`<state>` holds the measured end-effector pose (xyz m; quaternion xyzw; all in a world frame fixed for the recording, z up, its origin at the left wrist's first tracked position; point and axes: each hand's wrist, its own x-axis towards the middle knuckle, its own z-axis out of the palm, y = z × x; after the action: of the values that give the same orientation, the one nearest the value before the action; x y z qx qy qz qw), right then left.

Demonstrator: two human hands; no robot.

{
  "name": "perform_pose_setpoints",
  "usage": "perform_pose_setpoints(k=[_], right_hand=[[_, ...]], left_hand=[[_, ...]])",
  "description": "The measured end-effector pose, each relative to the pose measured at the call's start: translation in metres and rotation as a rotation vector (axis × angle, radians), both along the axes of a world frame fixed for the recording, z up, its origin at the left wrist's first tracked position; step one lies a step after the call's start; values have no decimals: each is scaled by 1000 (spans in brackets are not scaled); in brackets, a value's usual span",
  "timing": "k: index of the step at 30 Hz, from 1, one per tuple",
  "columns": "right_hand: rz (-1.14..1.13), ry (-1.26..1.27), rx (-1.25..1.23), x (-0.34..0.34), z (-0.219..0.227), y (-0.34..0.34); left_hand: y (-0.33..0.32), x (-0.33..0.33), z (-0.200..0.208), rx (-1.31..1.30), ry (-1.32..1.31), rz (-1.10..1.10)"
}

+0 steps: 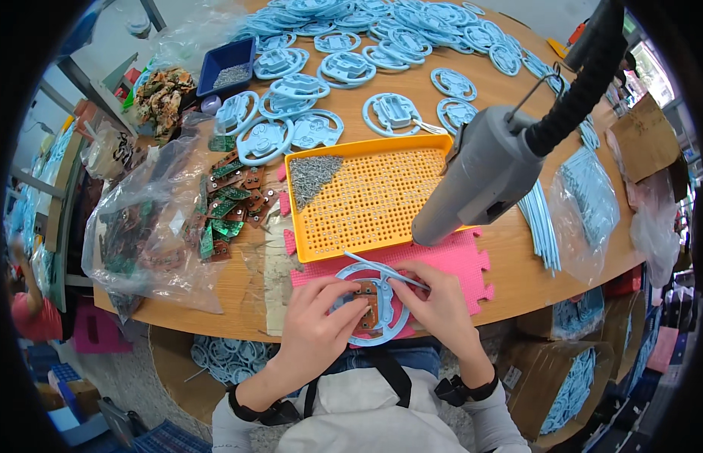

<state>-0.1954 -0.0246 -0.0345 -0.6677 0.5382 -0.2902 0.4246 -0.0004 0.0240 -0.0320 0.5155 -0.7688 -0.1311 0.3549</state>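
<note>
In front of me a light blue toy steering wheel (pixel 397 326) lies at the edge of a pink foam mat (pixel 465 264). A brown circuit board (pixel 372 300) sits inside its ring. My left hand (pixel 315 321) reaches over the wheel's left side, its fingers curled closed at the board. A thin light blue rod (pixel 366 262) slants over the top of the wheel; the fingers of my right hand (pixel 438 302) are closed around its right end. My right thumb is near the ring. The fingers partly cover the board.
Beyond the wheel stands a yellow perforated tray (pixel 332 248) with a heap of screws (pixel 315 178). A grey power tool (pixel 483 170) hangs over its right side. Circuit boards (pixel 229 208) pile up left; blue rods (pixel 540 226) lie right. Many blue wheels (pixel 393 112) cover the back.
</note>
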Motion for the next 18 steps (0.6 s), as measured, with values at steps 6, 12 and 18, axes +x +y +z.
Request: perform_pose_setpoints(k=[6,12,18], right_hand=[[10,1,-29,-2,-5,0],[30,11,-16,-2,-5,-1],[33,63,-29,-2,-1,-1]], left_hand=[[-4,-2,-2,20,-67,-38],[-3,-4,3,45,-121,-41],[-7,-5,7,13,-191,-63]])
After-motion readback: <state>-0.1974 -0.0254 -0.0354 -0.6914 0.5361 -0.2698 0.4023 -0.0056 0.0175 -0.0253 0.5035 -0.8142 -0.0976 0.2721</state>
